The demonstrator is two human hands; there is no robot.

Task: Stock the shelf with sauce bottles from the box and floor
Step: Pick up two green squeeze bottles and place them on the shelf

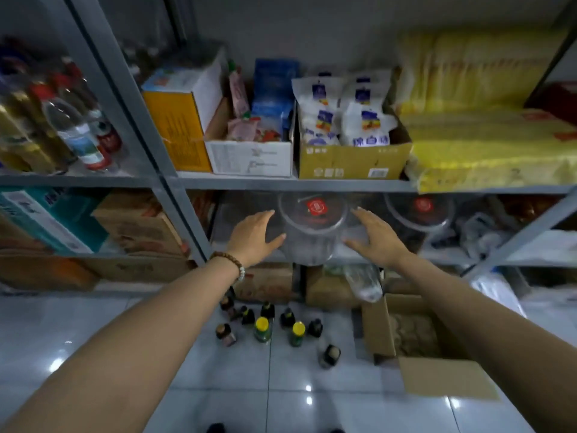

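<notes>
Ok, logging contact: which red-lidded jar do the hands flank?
The left jar, between the left hand and right hand; the other jar stands farther right, untouched.

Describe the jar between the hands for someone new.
Metal shelf, level under the cardboard box of white bags. Two clear jars with red-centred lids stand there. It is the left jar, between the left hand and right hand, not the right jar.

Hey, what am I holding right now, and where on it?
The clear jar sits between the left hand and right hand, both open at its sides; whether they press it cannot be told.
</notes>
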